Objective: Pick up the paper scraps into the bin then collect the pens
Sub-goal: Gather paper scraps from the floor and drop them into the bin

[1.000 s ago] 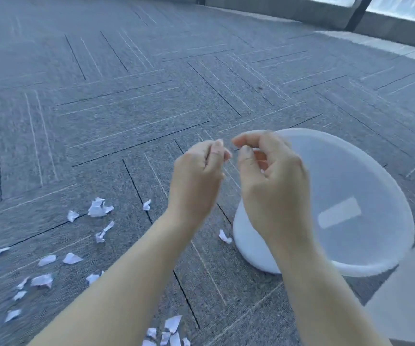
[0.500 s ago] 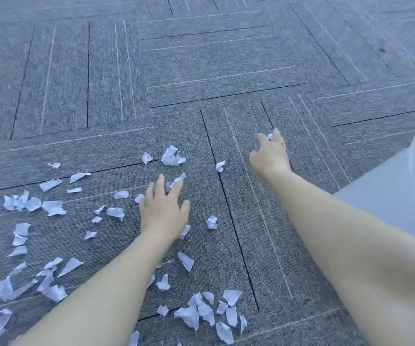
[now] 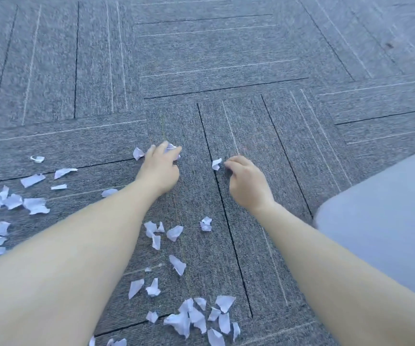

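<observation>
Torn white paper scraps (image 3: 196,318) scattered over grey carpet-tile floor (image 3: 226,58): dense heap near bottom centre, loose group at left edge, few between forearms. Left hand (image 3: 160,168) low on carpet, fingers curled over crumpled white scrap (image 3: 172,147), another small scrap (image 3: 137,153) just beside its knuckles. Right hand (image 3: 247,182) fingers curled, fingertips touching single white scrap (image 3: 216,164); whether pinched, cannot tell. Pale grey rounded surface (image 3: 386,221) at right edge, blurred. Pens, bin not identifiable.
</observation>
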